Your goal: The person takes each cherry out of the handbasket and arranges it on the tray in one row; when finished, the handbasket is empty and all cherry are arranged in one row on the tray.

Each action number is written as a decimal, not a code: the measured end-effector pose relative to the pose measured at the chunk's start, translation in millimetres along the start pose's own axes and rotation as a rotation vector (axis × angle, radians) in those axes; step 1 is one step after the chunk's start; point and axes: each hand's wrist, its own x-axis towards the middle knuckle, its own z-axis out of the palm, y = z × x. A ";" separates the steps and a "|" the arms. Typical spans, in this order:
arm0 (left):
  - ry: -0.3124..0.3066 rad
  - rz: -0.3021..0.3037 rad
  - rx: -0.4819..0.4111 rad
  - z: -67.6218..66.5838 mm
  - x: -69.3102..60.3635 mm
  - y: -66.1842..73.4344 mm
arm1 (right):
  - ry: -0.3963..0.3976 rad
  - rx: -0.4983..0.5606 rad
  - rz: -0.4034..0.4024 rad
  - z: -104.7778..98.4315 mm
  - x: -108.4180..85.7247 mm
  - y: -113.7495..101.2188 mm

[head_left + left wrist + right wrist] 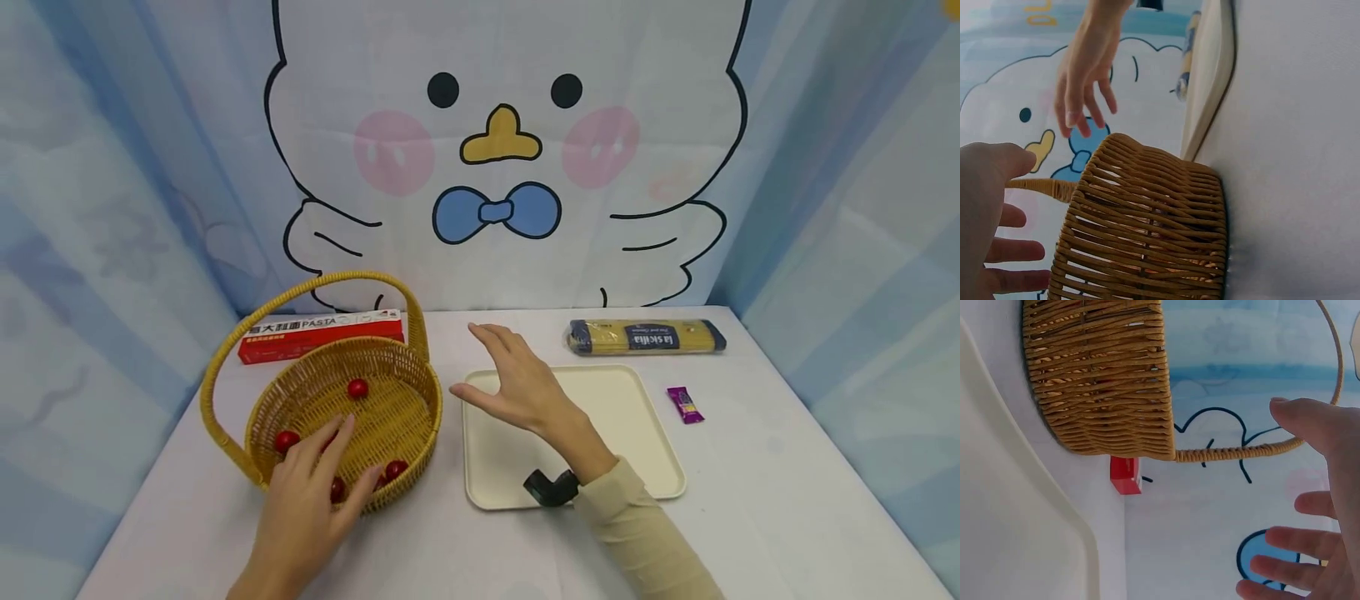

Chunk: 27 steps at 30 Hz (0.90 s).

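Wicker basket, tray and two bare hands above a white surface (780, 500); 12 o'clock points away from the person. The yellow-brown basket (390, 408) stands upright at the tray's 9 o'clock, its tall handle (360, 275) arching from its 8 o'clock side to its 2 o'clock side. Several small red balls (357, 388) lie inside it: one near 12, one near 9, others between 4 and 6; the left hand may hide more. The left hand (303, 500) lies over the basket's rim at 7 o'clock, fingers extended and slightly spread, with nothing in its hold; contact with the rim cannot be told. The right hand (517, 387) hovers over the 10 o'clock part of the cream tray (600, 400), thumb well apart from straight fingers, likewise without a hold. A red-and-white pasta box (322, 337) lies at the basket's 11 o'clock, a pasta packet (652, 337) at the tray's 1 o'clock and a purple wrapped sweet (686, 405) near its 2 o'clock.

Progress, as judged: the balls are within the basket, which rests unlifted, and the work about it appears to stand at a point without a grip. Any grasp or lift is not yet made; how much remains cannot be fixed from these views.
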 end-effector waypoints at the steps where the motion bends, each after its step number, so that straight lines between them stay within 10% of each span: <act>1: 0.020 0.014 -0.009 0.8 -3.0 -1.2 | -0.005 0.010 -0.013 1.6 1.9 -1.1; 15: 0.255 0.307 -0.102 21.2 -32.2 -20.2 | -0.141 0.121 -0.128 21.5 23.5 -23.5; 27: 0.266 0.326 -0.212 27.8 -35.3 -21.7 | -0.390 0.175 -0.142 41.8 46.6 -40.0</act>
